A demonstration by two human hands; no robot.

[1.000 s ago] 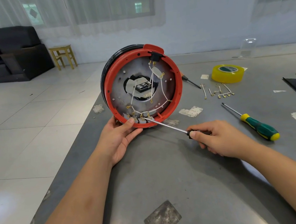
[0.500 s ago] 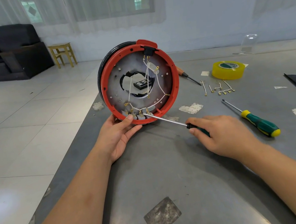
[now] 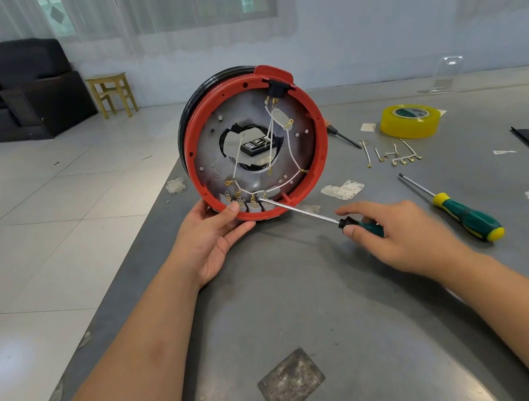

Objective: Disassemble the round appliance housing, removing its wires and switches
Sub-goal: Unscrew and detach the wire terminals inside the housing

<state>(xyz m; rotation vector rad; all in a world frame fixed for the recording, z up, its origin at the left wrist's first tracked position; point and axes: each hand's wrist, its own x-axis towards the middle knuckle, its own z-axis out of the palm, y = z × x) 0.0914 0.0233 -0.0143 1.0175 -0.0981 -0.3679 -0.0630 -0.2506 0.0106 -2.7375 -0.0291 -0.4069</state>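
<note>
The round red housing (image 3: pixel 321 145) stands on edge on the grey table, its open inside facing me. White wires (image 3: pixel 290 149) with brass terminals run across the metal plate to a black switch (image 3: pixel 276 86) at the top rim. My left hand (image 3: pixel 213 234) grips the lower rim, thumb over the edge. My right hand (image 3: pixel 402 232) holds a green-handled screwdriver (image 3: pixel 305 213), its tip among the terminals at the bottom of the housing. The index finger is stretched out above the shaft.
A second green and yellow screwdriver (image 3: pixel 459 211) lies to the right. Removed wires (image 3: pixel 395 154) and a yellow tape roll (image 3: pixel 410 121) lie further back. Another screwdriver (image 3: pixel 344 137) lies behind the housing. The table's left edge (image 3: pixel 148 249) drops to a tiled floor.
My right hand has slid back along the screwdriver handle and loosened, the index finger now extended. The housing has tipped slightly, still held by my left hand.
</note>
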